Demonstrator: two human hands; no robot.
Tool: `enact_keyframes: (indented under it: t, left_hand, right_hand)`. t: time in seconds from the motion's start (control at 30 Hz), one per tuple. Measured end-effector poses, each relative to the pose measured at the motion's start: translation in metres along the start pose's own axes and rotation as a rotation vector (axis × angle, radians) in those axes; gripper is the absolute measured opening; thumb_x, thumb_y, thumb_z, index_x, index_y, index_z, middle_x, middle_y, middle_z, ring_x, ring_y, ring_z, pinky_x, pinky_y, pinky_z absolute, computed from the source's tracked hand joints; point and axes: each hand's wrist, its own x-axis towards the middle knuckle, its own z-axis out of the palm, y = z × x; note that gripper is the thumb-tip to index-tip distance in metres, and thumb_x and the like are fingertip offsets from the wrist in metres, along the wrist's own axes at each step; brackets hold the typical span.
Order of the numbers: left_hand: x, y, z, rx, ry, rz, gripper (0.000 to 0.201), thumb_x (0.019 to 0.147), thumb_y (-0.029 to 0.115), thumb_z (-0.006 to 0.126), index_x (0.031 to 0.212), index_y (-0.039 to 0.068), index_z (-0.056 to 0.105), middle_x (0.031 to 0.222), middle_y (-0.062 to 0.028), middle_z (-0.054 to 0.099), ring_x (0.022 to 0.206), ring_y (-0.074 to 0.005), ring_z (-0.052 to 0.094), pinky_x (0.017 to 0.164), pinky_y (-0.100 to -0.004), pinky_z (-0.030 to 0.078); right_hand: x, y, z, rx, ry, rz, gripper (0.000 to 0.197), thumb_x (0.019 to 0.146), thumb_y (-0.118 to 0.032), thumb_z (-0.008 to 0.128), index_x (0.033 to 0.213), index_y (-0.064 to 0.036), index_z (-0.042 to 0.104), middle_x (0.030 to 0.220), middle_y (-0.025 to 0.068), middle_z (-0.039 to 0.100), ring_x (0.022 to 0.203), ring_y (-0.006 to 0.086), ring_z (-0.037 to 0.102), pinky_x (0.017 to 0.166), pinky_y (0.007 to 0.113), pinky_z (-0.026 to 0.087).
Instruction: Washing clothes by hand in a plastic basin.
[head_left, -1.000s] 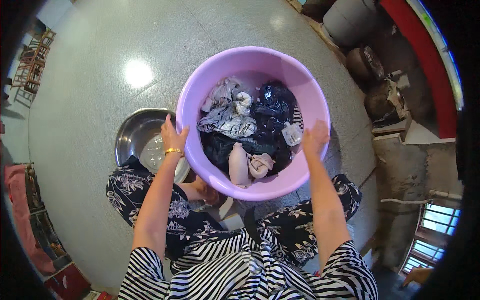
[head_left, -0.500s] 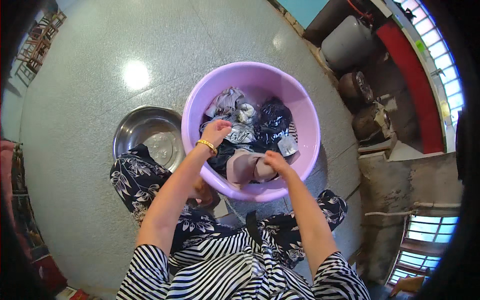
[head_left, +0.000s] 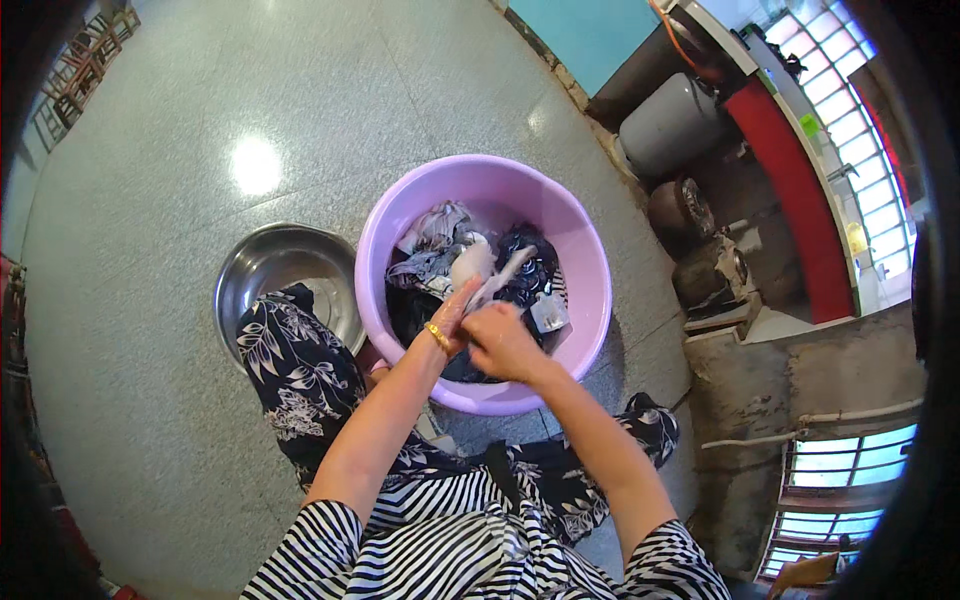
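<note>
My hands meet over the near side of a pink-purple plastic basin (head_left: pixel 590 235), working a wet beige bra (head_left: pixel 473 262) between them. My right hand (head_left: pixel 500 342) is closed in a fist on the cloth. Pressed against it, my left hand (head_left: pixel 458 312) grips the same garment, its fingers partly hidden. The bra's rounded pale part and a strap-like end stick out beyond my fingers. Around it in the basin lie grey patterned cloth (head_left: pixel 430 230), shiny dark wet cloth (head_left: pixel 525 285) and a whitish square block or packet (head_left: pixel 549 312).
A steel bowl (head_left: pixel 245 262) stands on the floor left of the basin, next to my bent knee (head_left: pixel 290 350). Off to the right are a grey gas cylinder (head_left: pixel 668 125), dark round pots (head_left: pixel 682 207) and a red-fronted counter (head_left: pixel 795 190). Chairs (head_left: pixel 88 65) stand far left.
My hands have come together at the middle of the basin. The bra has been lifted from the near side and bunched between them. The view has shifted slightly.
</note>
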Motion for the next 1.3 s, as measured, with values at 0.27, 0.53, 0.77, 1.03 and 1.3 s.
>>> enact_keyframes:
  t: [0.27, 0.53, 0.77, 1.03, 1.3]
  left_hand:
    - [-0.014, 0.003, 0.001, -0.08, 0.002, -0.015, 0.033, 0.079, 0.013, 0.055, 0.11, 0.003, 0.049, 0.099, -0.0129, 0.058, 0.088, -0.0261, 0.058, 0.08, -0.041, 0.047]
    - [0.022, 0.027, 0.057, 0.226, 0.077, 0.065, 0.031, 0.069, -0.006, 0.05, 0.1, -0.004, 0.053, 0.09, -0.0119, 0.059, 0.083, -0.0229, 0.059, 0.077, -0.0343, 0.048]
    - [0.087, 0.044, 0.023, 0.949, 0.691, 0.01, 0.048, 0.068, 0.018, 0.065, 0.108, -0.004, 0.05, 0.094, -0.0112, 0.06, 0.084, -0.0222, 0.058, 0.079, -0.0367, 0.044]
    - [0.148, 0.069, -0.035, 2.123, 0.611, 0.537, 0.07, 0.071, 0.029, 0.06, 0.129, 0.004, 0.03, 0.132, -0.0211, 0.028, 0.122, -0.0349, 0.026, 0.098, -0.0431, 0.025]
    - [0.171, 0.033, -0.084, 2.477, 0.413, 0.045, 0.076, 0.076, 0.048, 0.048, 0.136, 0.015, 0.016, 0.142, -0.0154, 0.006, 0.131, -0.0317, 0.001, 0.095, -0.0633, 0.003]
  right_hand:
    - [-0.05, 0.038, 0.043, 0.625, 0.641, 0.947, 0.039, 0.074, -0.014, 0.058, 0.109, -0.0026, 0.045, 0.1, 0.0102, 0.052, 0.097, 0.0248, 0.048, 0.081, 0.037, 0.04]
    - [-0.044, 0.088, 0.052, 1.466, 0.439, 1.09, 0.028, 0.08, -0.014, 0.056, 0.105, -0.0051, 0.047, 0.093, 0.0051, 0.053, 0.079, 0.0163, 0.053, 0.067, 0.03, 0.044]
    - [-0.008, 0.16, 0.016, 0.149, 0.766, 0.778, 0.026, 0.068, -0.007, 0.057, 0.094, -0.005, 0.053, 0.094, 0.0129, 0.051, 0.089, 0.0268, 0.05, 0.077, 0.034, 0.04]
    - [0.008, 0.208, 0.092, 0.128, 0.493, 0.906, 0.056, 0.07, -0.014, 0.06, 0.121, -0.01, 0.038, 0.12, 0.0272, 0.033, 0.106, 0.0428, 0.039, 0.086, 0.045, 0.038]
    - [0.023, 0.214, 0.153, 0.059, 0.06, 1.003, 0.074, 0.069, -0.032, 0.064, 0.131, -0.0224, 0.026, 0.136, 0.0198, 0.011, 0.125, 0.0439, 0.011, 0.084, 0.067, 0.029]
